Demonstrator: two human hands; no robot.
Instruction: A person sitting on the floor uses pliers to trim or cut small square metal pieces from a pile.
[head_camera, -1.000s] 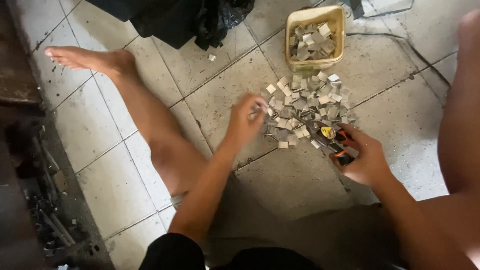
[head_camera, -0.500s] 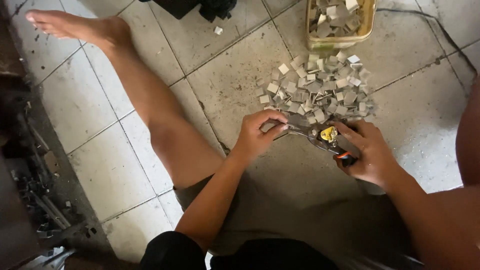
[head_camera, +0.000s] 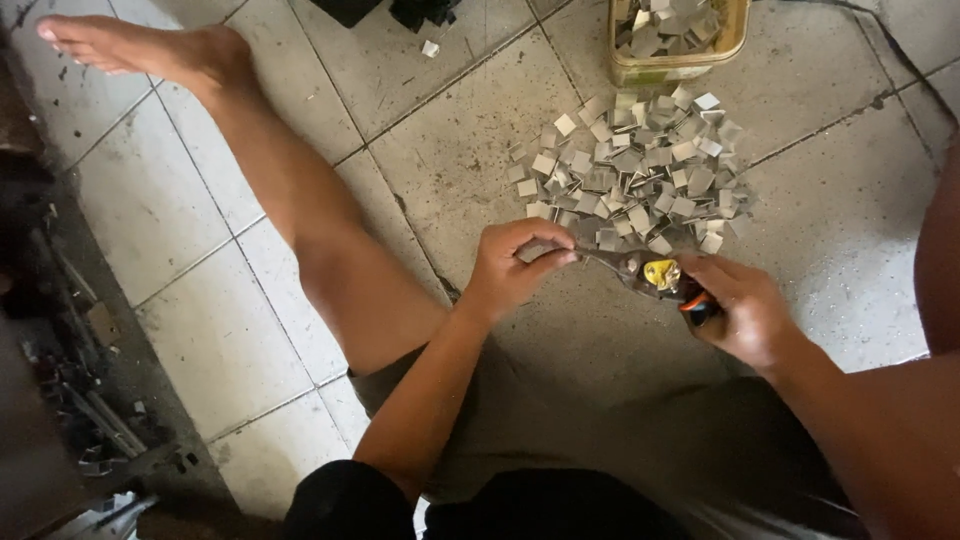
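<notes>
Nearest, at the bottom of the view, dark clothing and both forearms lead up from the person's lap toward the tiled floor (head_camera: 200, 330). The left hand (head_camera: 510, 268) is curled closed, its fingertips pinching a small square metal piece (head_camera: 537, 250) at its near edge. The right hand (head_camera: 745, 310) is wrapped tight around the orange-and-black grips of a pair of pliers (head_camera: 650, 272), which has a yellow patch near its pivot; the tool's metal nose points left and meets the small piece held by the other hand, so the two hands work close together with the piece between them. Whether the nose is clamped on the piece or only touching it cannot be told. Left of the hands, the person's bare left leg (head_camera: 300, 200) stretches diagonally across the tiles, the foot up in the top left corner. Just beyond the hands lies a loose pile of grey metal squares (head_camera: 630, 175), spread flat over the floor and overlapping one another. Beyond the pile, at the top edge, stands a pale yellow basket (head_camera: 680, 62) holding more of the same squares. At the far left a dark cluttered strip of scrap runs along the floor
</notes>
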